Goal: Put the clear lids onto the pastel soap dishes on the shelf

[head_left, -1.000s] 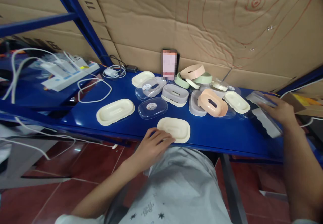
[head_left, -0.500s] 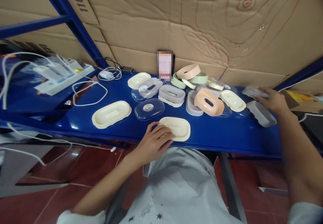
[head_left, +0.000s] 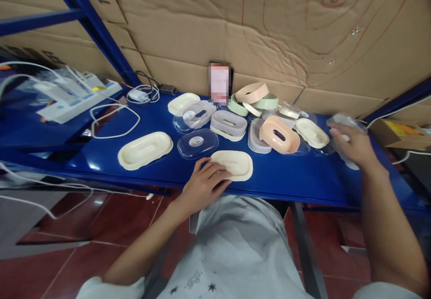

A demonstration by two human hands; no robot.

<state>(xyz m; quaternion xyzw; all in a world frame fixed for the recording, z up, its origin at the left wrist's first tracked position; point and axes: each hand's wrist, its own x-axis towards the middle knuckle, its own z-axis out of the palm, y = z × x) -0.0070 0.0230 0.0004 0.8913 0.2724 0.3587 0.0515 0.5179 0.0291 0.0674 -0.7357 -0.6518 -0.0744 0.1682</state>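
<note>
On a blue metal shelf [head_left: 289, 180] lie several oval plastic dish parts. My left hand [head_left: 204, 183] rests with its fingers on the near-left rim of a cream oval tray [head_left: 237, 163] at the shelf's front edge. My right hand [head_left: 353, 144] lies over a pale grey tray [head_left: 350, 163] at the right, next to a clear lid [head_left: 343, 120]; I cannot tell whether it grips either piece. A peach oval piece [head_left: 279, 134] sits on a grey tray [head_left: 256, 139] between my hands.
A second cream tray [head_left: 144, 149] and a clear lid [head_left: 197, 143] lie left of centre. Green and peach rings [head_left: 256, 97] are piled by a phone [head_left: 219, 83] that leans on the cardboard wall. Power strips [head_left: 70, 96] and white cables [head_left: 114, 119] fill the left.
My right hand, which held a grey tray and a clear lid apart at the far right, has come inward and down onto the shelf. My left hand has stayed on the cream tray.
</note>
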